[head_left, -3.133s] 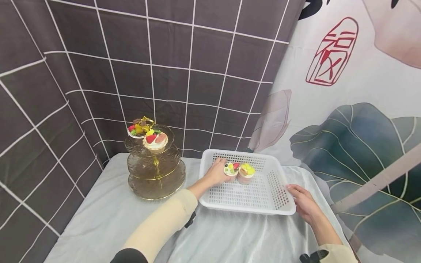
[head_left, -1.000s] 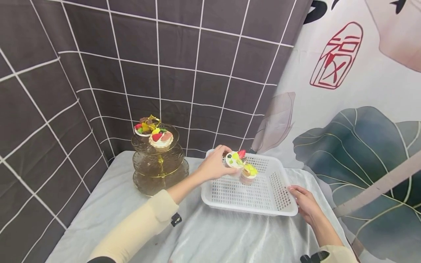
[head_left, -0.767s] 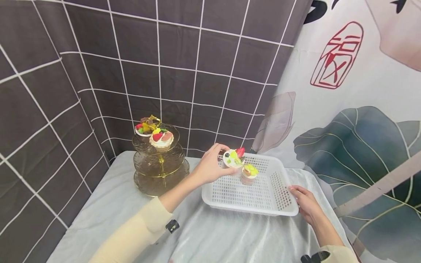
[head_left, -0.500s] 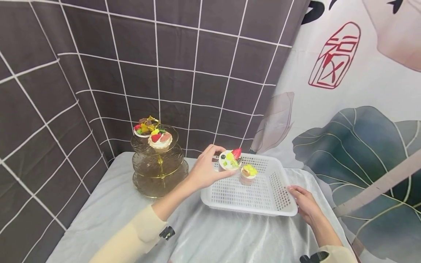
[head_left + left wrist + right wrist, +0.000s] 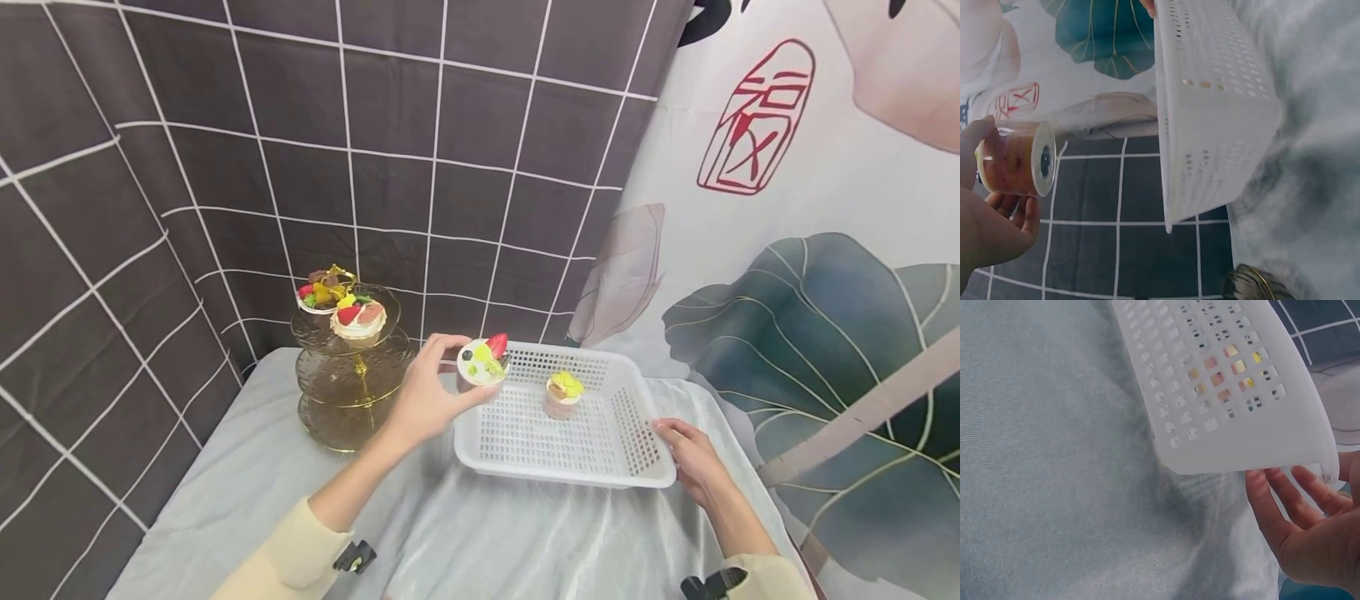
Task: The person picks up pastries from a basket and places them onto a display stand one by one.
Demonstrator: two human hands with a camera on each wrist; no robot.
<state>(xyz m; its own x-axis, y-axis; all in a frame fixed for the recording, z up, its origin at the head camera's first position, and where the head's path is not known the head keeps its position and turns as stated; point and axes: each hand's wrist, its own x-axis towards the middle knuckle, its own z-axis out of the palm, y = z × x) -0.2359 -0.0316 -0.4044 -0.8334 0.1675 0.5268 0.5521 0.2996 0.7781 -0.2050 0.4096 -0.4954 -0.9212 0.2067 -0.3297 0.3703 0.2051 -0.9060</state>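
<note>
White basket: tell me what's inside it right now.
Inside the white basket stands one dessert cup with a yellow topping, near the back. The rest of the perforated floor shows bare; the near wall hides only a thin strip.

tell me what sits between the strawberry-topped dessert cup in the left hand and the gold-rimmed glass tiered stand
Nothing: in the head view only bare white tablecloth and the left hand itself lie between the strawberry-topped dessert cup and the gold-rimmed glass tiered stand.
</note>
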